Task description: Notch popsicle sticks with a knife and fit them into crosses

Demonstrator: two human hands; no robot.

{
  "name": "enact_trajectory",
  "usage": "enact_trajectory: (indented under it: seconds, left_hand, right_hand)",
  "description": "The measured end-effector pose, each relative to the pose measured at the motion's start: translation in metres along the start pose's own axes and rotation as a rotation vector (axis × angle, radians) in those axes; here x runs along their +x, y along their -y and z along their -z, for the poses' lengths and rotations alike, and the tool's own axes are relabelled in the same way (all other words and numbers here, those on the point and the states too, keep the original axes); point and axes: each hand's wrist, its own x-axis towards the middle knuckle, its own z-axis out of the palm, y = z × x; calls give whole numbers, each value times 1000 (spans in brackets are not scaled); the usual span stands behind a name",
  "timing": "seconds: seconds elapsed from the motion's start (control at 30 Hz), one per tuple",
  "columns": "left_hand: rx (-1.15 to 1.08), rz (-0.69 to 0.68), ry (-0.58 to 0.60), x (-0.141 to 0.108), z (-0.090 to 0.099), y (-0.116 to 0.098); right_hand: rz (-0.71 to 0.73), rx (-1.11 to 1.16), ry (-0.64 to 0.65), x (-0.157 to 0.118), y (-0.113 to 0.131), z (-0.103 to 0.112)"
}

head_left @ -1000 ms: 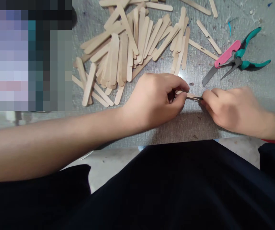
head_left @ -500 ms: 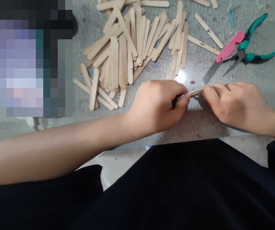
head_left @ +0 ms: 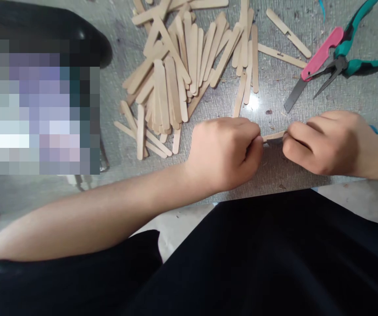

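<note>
Between my two fists a thin wooden stick [head_left: 273, 136] spans a short gap above the grey table. My left hand [head_left: 226, 153] is closed on its left end, thumb and curled fingers pressed together. The right end is pinched in my right hand [head_left: 323, 142], which is also closed. Both ends of the stick are hidden inside the fingers. Beyond my left hand lies a pile of wooden sticks [head_left: 172, 87]. Two notched sticks [head_left: 289, 33] rest past the gap between my hands.
A pink-handled blade [head_left: 322, 52] and teal-handled pliers [head_left: 342, 63] lie touching beyond my right hand. The grey table [head_left: 205, 193] has its near edge at my lap. A black rounded object [head_left: 44, 24] and a blurred patch are at the upper left.
The view has shifted slightly, so the pile and tools appear moved. My fists stay closed on the stick, with my right hand's fingers curled more tightly.
</note>
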Motion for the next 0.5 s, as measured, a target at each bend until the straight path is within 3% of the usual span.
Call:
enact_trajectory:
  seconds: [0.13, 0.33, 0.5]
  left_hand:
    - [48, 9, 32, -1, 1, -2]
    - [167, 14, 78, -2, 6, -6]
    - [182, -8, 66, -2, 3, -4]
  right_hand:
    - [67, -114, -24, 0, 2, 0]
    - [336, -412, -342, -4, -2, -9]
    - [364, -472, -395, -5, -4, -11]
